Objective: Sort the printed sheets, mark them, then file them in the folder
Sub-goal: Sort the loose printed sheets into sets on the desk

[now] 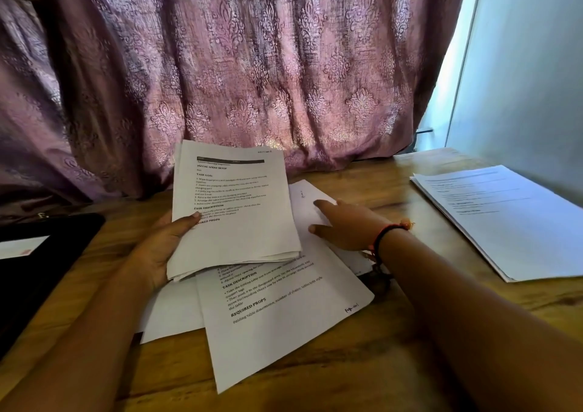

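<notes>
Holding a sheaf (233, 209) in the left hand (157, 250); right hand (344, 225) flat on loose sheets (277, 323); second stack (504, 219) right.

Two arms in view: left forearm (82, 332) and right forearm (467, 295), both uncovered from the lower frame edge up to the left hand (154, 247) and right hand (344, 225). Right wrist carries a thin cord bracelet (385, 233): one black strand with a red-orange strand alongside, ending in a small frayed orange tuft on the upper side, and a dark loose end hanging below the wrist. Left thumbnail (196, 214) trimmed short, rounded tip; other nails too blurred to record.
</notes>
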